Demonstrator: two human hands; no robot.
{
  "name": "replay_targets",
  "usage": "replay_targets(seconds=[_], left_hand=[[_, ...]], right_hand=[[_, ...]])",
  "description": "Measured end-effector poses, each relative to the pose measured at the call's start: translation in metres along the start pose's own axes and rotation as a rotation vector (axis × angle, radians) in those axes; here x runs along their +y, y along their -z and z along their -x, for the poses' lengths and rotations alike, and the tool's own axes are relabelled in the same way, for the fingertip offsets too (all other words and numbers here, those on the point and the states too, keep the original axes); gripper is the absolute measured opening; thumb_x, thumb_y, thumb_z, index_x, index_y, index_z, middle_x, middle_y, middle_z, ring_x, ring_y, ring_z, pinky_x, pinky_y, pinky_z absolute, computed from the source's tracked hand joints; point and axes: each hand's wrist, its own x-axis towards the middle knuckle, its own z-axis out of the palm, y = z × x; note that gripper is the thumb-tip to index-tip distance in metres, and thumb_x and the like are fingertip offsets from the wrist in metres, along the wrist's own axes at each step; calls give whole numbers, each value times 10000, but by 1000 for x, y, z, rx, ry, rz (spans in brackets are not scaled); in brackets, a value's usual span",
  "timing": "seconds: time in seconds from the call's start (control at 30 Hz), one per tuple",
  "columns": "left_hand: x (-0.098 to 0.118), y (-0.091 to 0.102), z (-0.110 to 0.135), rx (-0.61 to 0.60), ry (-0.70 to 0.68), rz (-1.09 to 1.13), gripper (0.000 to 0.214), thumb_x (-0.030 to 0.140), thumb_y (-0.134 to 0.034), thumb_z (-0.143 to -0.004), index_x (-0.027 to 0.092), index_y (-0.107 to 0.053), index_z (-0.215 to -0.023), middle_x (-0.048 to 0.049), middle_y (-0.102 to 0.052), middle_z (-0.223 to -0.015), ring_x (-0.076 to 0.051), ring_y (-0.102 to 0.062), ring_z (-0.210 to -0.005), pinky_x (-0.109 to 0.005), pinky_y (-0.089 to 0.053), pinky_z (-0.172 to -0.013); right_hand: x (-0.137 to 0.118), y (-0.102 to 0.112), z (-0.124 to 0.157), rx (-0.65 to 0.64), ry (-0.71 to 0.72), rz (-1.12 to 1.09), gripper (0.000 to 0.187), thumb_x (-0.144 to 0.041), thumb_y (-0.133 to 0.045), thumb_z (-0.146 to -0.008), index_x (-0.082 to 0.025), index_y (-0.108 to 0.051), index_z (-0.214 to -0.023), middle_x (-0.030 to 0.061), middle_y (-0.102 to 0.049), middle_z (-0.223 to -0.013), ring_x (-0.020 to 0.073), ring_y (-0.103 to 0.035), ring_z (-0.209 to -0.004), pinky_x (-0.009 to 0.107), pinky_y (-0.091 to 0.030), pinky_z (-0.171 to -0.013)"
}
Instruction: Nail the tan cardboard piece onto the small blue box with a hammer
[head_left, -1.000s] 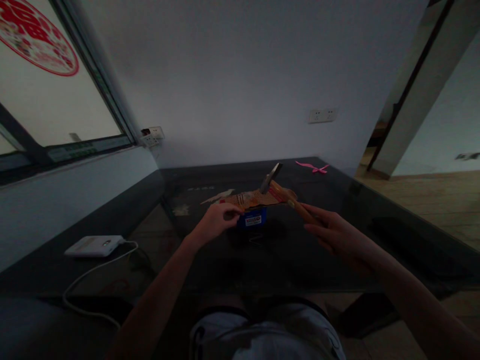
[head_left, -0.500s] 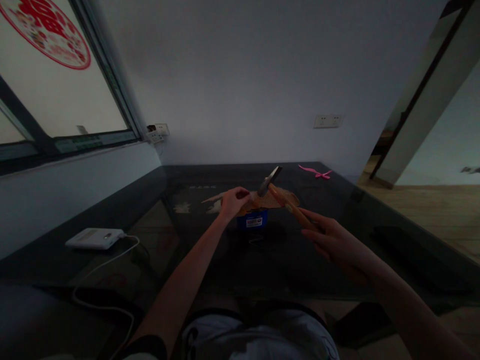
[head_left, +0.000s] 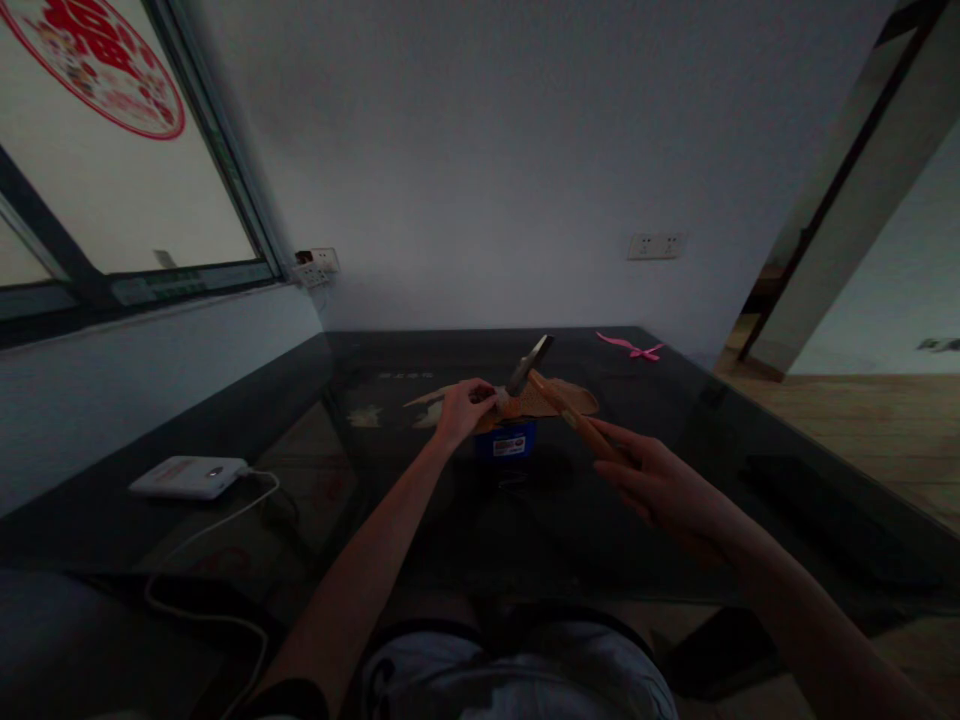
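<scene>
My right hand (head_left: 649,478) is closed around the wooden handle of a hammer (head_left: 574,412). The hammer's metal head is over a tan piece (head_left: 566,396) with a dotted surface, close to my left fingers; whether it touches the piece I cannot tell. Under that piece stands a blue box (head_left: 506,441) with a white label on its front. At the piece's left part, my left hand (head_left: 465,408) is pinched closed. What its fingertips hold is too small and dark to make out.
A white power bank (head_left: 189,477) with a cable lies at the left on the dark glossy table (head_left: 420,540). Pink ribbon (head_left: 634,348) lies at the back right. A dark flat object (head_left: 832,515) is at the right edge. The wall stands behind the table.
The hammer has shifted slightly left, its head now nearer my left fingers. My right hand moved left with it. My left hand has barely moved.
</scene>
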Motion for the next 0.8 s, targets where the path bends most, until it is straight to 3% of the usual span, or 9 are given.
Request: replay_targets(seconds=[0.53, 0.8], left_hand=[[2, 7, -3, -105, -1, -7, 68, 174, -625, -724, 153, -642, -786, -46, -691, -773, -165, -659, -743, -281, -518, -712], [2, 5, -1, -33, 6, -31, 78, 192, -614, -737, 155, -635, -802, -40, -685, -764, -158, -653, -720, -274, -516, -689]], right_hand=[[2, -2, -3, -30, 11, -22, 682, -354, -524, -839, -170, -259, -1440, -101, -422, -454, 66, -395, -336, 160, -337, -326], [2, -3, -4, -30, 8, -27, 666, -345, -528, -837, -186, -275, -1431, -102, -425, -466, 66, -395, -333, 161, -348, -315]])
